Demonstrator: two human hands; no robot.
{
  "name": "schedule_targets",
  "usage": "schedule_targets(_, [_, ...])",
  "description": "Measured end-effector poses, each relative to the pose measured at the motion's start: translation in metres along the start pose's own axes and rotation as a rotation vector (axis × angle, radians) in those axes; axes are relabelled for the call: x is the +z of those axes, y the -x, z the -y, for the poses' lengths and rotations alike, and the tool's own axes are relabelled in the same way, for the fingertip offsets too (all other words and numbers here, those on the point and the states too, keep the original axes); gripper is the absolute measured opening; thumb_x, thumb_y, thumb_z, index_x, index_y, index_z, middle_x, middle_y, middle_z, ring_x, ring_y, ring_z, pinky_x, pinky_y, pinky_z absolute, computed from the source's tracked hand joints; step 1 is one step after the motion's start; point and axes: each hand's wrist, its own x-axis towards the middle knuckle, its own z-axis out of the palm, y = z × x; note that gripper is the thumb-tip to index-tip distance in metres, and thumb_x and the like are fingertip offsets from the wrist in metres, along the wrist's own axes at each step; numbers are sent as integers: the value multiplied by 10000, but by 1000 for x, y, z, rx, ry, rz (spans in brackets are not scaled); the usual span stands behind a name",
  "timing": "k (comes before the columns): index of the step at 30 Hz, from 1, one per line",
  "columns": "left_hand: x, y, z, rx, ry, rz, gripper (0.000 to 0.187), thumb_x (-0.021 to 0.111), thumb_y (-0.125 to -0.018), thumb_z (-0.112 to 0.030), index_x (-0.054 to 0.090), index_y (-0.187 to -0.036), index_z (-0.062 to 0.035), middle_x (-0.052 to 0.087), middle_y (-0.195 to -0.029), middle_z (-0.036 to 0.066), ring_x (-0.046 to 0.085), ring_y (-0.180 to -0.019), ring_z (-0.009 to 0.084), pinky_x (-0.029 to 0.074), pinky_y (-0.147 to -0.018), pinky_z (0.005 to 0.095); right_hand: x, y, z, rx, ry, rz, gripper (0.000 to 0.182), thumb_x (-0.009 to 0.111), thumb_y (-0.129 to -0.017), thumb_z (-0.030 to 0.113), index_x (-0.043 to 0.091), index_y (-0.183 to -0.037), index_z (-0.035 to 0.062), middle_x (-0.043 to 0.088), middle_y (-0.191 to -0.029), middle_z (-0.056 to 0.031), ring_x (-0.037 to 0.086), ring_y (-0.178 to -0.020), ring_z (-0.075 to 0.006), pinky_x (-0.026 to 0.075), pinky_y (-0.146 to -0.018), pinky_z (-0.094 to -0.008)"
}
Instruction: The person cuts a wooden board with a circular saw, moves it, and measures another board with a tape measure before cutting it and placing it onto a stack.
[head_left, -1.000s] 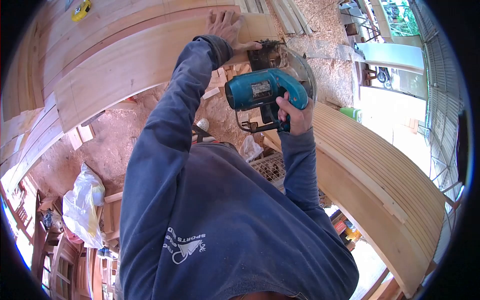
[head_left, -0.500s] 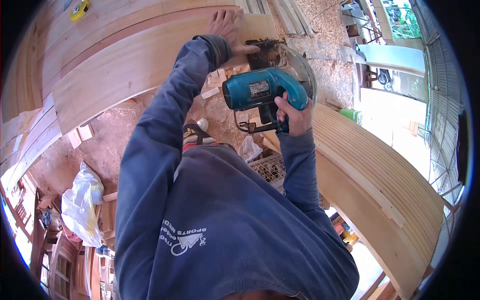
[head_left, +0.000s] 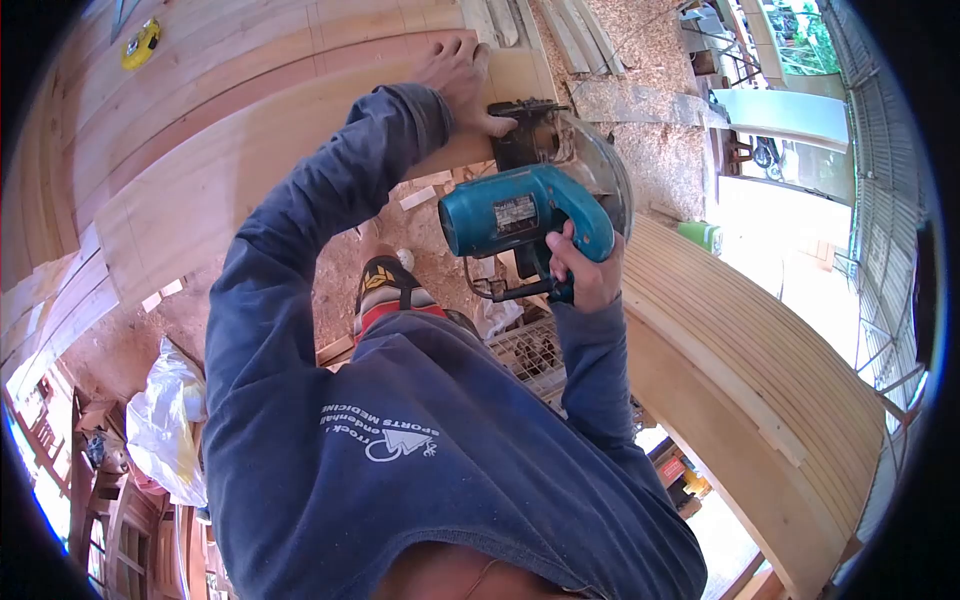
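Note:
A teal circular saw (head_left: 500,212) is held by its rear handle in my right hand (head_left: 590,270), with the fingers wrapped round the grip. Its dark base plate lies at the right end of a wide, pale board (head_left: 240,140). My left hand (head_left: 458,82) presses on that board just left of the plate, fingers bent over the far edge, thumb out against the saw's base. The blade is hidden by the guard and the saw's body.
A yellow tape measure (head_left: 140,44) lies on planks at the upper left. Grooved panels (head_left: 760,340) extend down the right side. A white plastic bag (head_left: 168,420) is at the lower left. My shoe (head_left: 385,283) and a wire crate (head_left: 535,350) are below the saw.
The view and my body have shifted slightly. The saw and both hands appear a little lower in the frame, still together at the board's end. More of my shoe shows.

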Motion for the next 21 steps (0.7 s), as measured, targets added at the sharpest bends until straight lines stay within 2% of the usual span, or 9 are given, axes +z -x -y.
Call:
schedule_targets(4, [-1, -2, 2, -4, 46, 41, 1323, 695, -656, -892, 474, -1445, 146, 510, -1418, 279, 465, -1355, 427, 379, -1149, 545, 2, -2, 2, 7, 20, -2, 166, 777, -867, 43, 613, -892, 45, 584, -673, -23, 515, -530, -95, 394, -507, -262])
schedule_targets(6, [-2, 2, -2, -2, 45, 24, 1313, 689, -664, -895, 476, -1445, 138, 506, -1415, 284, 463, -1354, 430, 368, -1154, 554, 4, 0, 6, 23, 26, -12, 182, 768, -858, 30, 599, -922, 46, 553, -670, -23, 515, -522, -103, 410, -513, -270])
schedule_targets(10, [-6, 7, -3, 26, 43, -27, 1294, 673, -678, -908, 483, -1441, 120, 499, -1408, 291, 461, -1354, 429, 356, -1152, 564, 5, 0, 6, 25, 17, -16, 188, 768, -859, 27, 598, -936, 44, 576, -706, -31, 520, -529, -104, 413, -517, -270])
schedule_targets(13, [-17, 6, -5, -11, 54, 46, 1251, 700, -689, -862, 488, -1426, 126, 507, -1394, 288, 475, -1334, 426, 374, -1132, 564, 7, -2, 6, 17, 9, -8, 189, 766, -862, 25, 596, -943, 42, 589, -723, -36, 522, -531, -104, 415, -519, -270])
schedule_targets(19, [-13, 2, -9, -33, 43, -11, 1136, 759, -703, -729, 510, -1390, 141, 561, -1321, 277, 524, -1262, 428, 424, -1099, 533, 8, -3, 8, 7, 37, 0, 183, 759, -870, 28, 595, -950, 42, 590, -722, -38, 525, -538, -104, 420, -524, -270])
schedule_targets(21, [-13, 2, -8, -33, 59, -20, 1122, 756, -711, -726, 521, -1381, 143, 571, -1304, 275, 530, -1258, 429, 434, -1098, 520, 9, -3, 9, 6, 30, 1, 182, 758, -872, 31, 596, -953, 42, 589, -719, -38, 525, -539, -105, 422, -526, -270])
